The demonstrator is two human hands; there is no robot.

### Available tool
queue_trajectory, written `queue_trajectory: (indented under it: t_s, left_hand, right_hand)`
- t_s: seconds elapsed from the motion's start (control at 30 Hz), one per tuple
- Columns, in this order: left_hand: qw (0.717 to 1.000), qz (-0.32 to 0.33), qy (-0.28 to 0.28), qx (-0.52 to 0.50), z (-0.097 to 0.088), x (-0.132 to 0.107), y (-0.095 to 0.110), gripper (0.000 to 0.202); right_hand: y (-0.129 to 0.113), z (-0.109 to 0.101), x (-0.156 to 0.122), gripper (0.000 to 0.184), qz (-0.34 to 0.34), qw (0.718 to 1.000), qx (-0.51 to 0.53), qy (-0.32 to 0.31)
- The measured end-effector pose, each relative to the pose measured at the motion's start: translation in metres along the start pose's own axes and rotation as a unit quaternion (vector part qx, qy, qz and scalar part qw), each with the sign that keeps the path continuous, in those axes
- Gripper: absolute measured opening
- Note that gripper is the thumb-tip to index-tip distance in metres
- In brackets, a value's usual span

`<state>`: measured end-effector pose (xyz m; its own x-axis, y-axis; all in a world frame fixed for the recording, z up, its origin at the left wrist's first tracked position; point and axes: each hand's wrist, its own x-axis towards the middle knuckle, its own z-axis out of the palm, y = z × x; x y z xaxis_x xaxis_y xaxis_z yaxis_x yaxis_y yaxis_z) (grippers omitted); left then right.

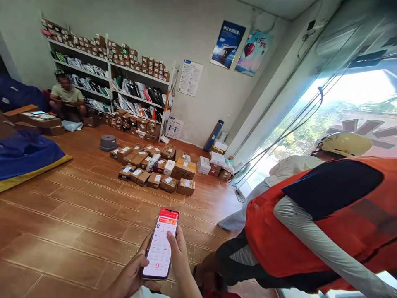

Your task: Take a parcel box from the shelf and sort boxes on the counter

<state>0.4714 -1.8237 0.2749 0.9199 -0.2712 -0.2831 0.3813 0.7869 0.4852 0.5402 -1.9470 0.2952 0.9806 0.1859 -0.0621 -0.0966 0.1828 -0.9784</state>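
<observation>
Low in the view, above the floor [74,231], I have the phone [159,253] in a two-handed grip: the left hand [135,267] cradles its lower corner, the right hand [180,251] clasps its side, thumb over the lit screen [156,240]. I'd brace with the left and touch lightly with that thumb, keeping the display level.

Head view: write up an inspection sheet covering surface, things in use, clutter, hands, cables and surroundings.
Surface: brown plank-patterned floor, with bright reflections.
Things in use: one phone, lit.
Clutter: cartons grouped on the floor; blue sheet with yellow edge at left.
Hands: left hand and right hand hold the phone, right thumb over its front.
Cables: dark cords slant across the right side.
Surroundings: packed shelves, wall posters, seated person, orange-vested person.
</observation>
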Motion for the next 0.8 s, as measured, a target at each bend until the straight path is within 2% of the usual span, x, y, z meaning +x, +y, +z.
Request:
queue_trajectory:
  t_s: [0.1, 0.23, 0.37, 0.57, 0.67, 0.8]
  left_hand:
    - [0.999, -0.023, -0.028, -0.009, 0.006, -0.005, 0.0, 0.113]
    - [0.996, -0.044, -0.035, 0.072, 0.018, -0.02, -0.007, 0.126]
    - [0.99, -0.108, -0.072, 0.054, 0.018, -0.04, -0.026, 0.116]
    - [0.98, -0.166, -0.087, 0.069, 0.012, -0.056, -0.064, 0.113]
    - [0.971, -0.197, -0.105, 0.081, 0.019, -0.056, -0.08, 0.122]
    - [0.948, -0.245, -0.16, 0.128, 0.039, -0.061, -0.094, 0.118]
  right_hand:
    - [-0.005, -0.001, -0.008, 0.054, 0.004, 1.0, -0.012, 0.005]
    - [0.003, -0.005, -0.039, 0.054, 0.036, 0.996, 0.079, 0.026]
    - [0.015, -0.014, -0.081, 0.051, 0.04, 0.987, 0.124, 0.097]
    - [0.019, -0.026, -0.142, 0.057, 0.019, 0.973, 0.05, 0.226]
    - [0.01, -0.031, -0.168, 0.057, 0.016, 0.958, 0.011, 0.285]
    - [0.004, -0.047, -0.199, 0.046, 0.009, 0.928, 0.034, 0.372]
